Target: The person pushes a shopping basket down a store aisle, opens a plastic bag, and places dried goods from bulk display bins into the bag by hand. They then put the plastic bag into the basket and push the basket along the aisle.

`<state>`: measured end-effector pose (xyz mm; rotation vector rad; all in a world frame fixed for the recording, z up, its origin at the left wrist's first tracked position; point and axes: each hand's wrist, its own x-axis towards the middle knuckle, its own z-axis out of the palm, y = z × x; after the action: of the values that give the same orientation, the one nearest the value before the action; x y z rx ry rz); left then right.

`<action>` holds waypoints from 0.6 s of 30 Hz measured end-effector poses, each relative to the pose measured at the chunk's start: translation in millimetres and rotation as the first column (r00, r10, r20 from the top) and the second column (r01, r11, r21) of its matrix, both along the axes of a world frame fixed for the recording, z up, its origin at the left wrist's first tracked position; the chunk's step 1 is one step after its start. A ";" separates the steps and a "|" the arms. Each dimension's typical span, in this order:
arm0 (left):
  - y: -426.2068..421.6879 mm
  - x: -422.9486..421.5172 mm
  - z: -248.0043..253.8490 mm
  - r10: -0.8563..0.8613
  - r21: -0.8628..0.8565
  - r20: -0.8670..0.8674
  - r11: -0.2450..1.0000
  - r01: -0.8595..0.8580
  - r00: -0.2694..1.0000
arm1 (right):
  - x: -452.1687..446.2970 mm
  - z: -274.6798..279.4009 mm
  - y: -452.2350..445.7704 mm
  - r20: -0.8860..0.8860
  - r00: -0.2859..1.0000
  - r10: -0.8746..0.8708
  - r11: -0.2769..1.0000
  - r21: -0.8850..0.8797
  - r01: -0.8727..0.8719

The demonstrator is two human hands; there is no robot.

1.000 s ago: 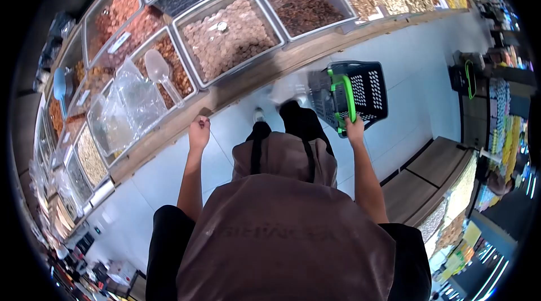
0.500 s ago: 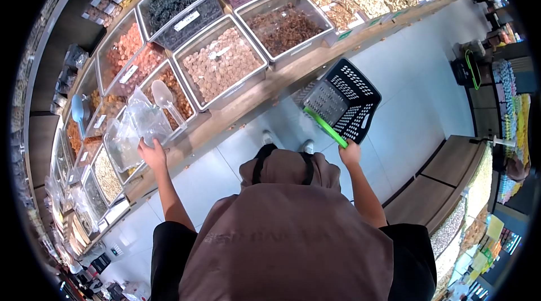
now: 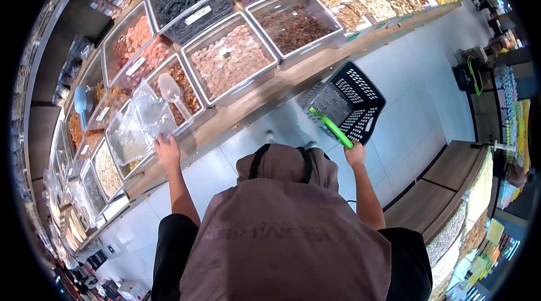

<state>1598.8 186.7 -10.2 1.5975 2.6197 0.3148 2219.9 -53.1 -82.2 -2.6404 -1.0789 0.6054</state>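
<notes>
Though contact is unclear, crumpled plastic (image 3: 147,112) lies beside the left hand (image 3: 168,150).

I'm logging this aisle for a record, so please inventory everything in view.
Shopping basket: one, black with green handle, right of centre
Food bins: many, clear-walled, upper left to top
Plastic bag: one, clear, on the bins, left
Scoops: two, blue and whitish, in the bins
Counter edge: one, brown, below the bins
Jars: several, mixed, top left
Second basket: one, black and green, far right
Wooden unit: one, brown, lower right
Floor: one, pale, centre
Shoes: two, whitish, centre
Apron: one, brown, bottom centre
Sleeves: two, black, bottom
Left hand: one, bare, at the bag's edge
Right hand: one, bare, gripping the basket handle
</notes>
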 end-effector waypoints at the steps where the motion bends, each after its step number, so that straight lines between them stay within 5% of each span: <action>1: 2.2 -1.1 4.0 -0.016 0.008 0.036 1.000 0.016 0.999 | -1.7 -0.5 2.4 -0.001 1.000 0.013 1.000 0.000 -0.013; 7: -2.8 40.4 31.3 -0.216 0.196 -0.108 0.952 0.234 0.970 | -16.7 6.4 0.3 -0.044 0.998 0.033 0.998 -0.046 -0.035; 13: -10.5 164.1 54.5 -0.455 0.347 0.194 0.861 0.373 0.869 | -27.1 14.3 20.9 -0.125 0.985 0.118 0.973 -0.186 -0.140; 15: -14.0 199.1 52.8 -0.613 0.401 0.332 0.780 0.481 0.717 | -32.7 21.2 27.5 -0.354 0.935 -0.002 0.976 -0.205 -0.075; 18: -26.1 243.7 30.7 -0.741 0.434 0.295 0.666 0.607 0.602 | -33.1 6.3 28.0 -0.221 0.972 0.083 0.974 -0.188 -0.126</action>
<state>1842.5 160.6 20.5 2.1480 1.4962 0.9094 2186.8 -25.1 -75.9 -2.6172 -1.1521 1.0449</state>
